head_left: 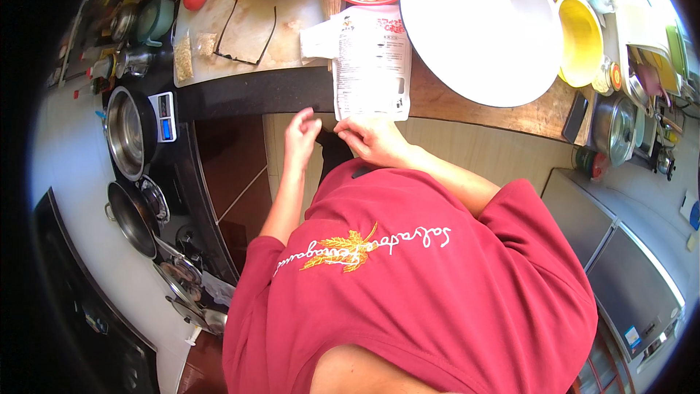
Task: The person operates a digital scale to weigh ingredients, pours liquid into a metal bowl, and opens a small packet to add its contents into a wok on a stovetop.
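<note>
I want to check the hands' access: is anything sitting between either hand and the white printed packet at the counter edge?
Nothing visible. The right hand already touches the packet's lower edge; the left hand sits just beside it, open gap between.

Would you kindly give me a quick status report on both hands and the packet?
Left hand open, beside the packet's lower edge. Right hand pinching the white packet at its bottom edge. Packet flat on the wooden counter, beside the big white bowl.
</note>
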The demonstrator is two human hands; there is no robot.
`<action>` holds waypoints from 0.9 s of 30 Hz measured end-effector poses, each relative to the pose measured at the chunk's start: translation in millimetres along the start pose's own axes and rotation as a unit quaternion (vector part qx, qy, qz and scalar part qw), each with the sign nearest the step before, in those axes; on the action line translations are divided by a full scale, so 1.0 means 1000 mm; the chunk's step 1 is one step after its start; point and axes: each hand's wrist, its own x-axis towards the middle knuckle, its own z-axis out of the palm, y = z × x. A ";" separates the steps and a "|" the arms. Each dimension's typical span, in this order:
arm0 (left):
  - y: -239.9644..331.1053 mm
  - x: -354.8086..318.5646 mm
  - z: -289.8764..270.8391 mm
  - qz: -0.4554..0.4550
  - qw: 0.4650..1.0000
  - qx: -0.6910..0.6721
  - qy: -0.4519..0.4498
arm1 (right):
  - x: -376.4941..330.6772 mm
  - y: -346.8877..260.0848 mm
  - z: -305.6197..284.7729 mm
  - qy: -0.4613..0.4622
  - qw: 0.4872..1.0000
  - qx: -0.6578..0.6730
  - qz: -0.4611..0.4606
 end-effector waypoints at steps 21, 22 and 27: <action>0.003 -0.147 -0.042 -0.066 0.846 -0.519 0.096 | -0.023 -0.055 0.155 -0.266 0.731 0.463 0.425; -0.001 -0.153 -0.050 -0.083 0.852 -0.511 0.078 | -0.027 -0.054 0.164 -0.246 0.779 0.397 0.419; -0.041 -0.164 -0.082 -0.065 0.874 -0.470 0.109 | -0.036 -0.035 0.208 -0.322 0.826 0.247 0.390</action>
